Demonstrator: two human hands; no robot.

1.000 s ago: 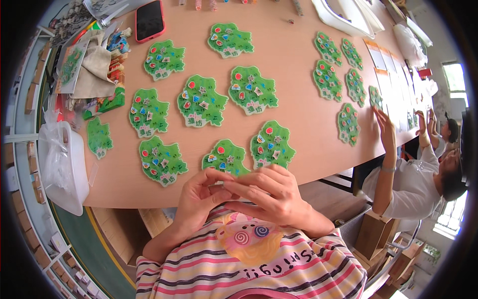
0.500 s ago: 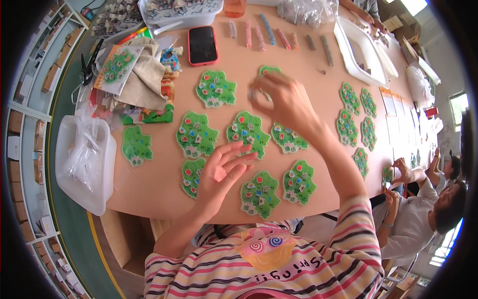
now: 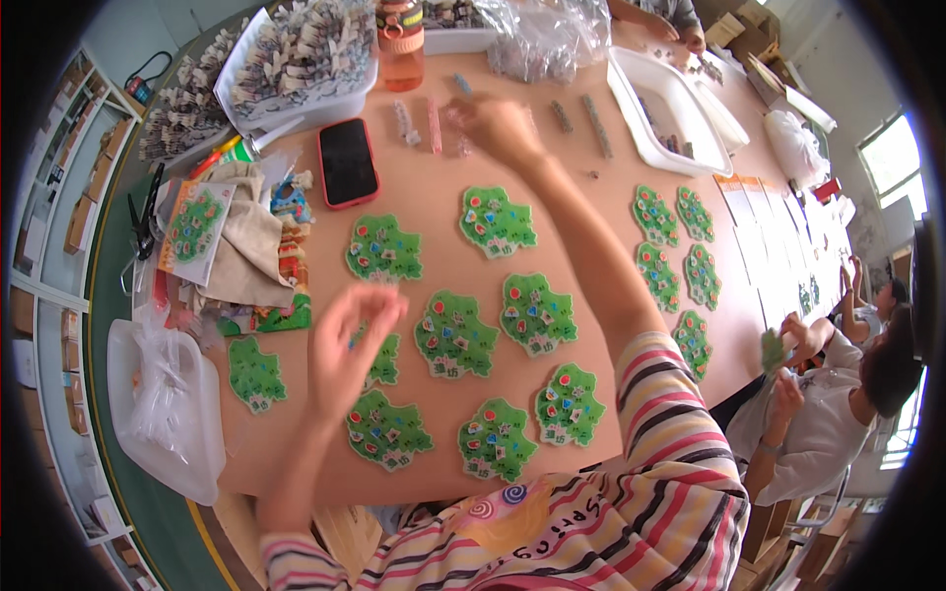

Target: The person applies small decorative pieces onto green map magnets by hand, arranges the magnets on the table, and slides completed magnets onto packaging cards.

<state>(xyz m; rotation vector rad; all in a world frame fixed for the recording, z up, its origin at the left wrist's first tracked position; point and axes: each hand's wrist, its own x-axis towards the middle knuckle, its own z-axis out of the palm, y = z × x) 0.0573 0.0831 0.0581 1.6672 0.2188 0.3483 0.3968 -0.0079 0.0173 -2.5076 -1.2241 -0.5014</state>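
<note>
The person's blurred right hand (image 3: 498,126) hung at the far side, beside a slim pink rod-shaped stick (image 3: 435,125); whether it grasped anything could not be told. The left hand (image 3: 357,340), fingers bent toward the thumb, overlapped a flat, wavy-edged green plaque (image 3: 384,362) at near left; its grip was equally unclear. Similar plaques dotted with small coloured pieces (image 3: 455,333) lay across the smooth, pinkish-tan table (image 3: 419,179), near a glossy black phone in a red case (image 3: 348,163) and, farther, a crinkled clear plastic bag (image 3: 552,44).
</note>
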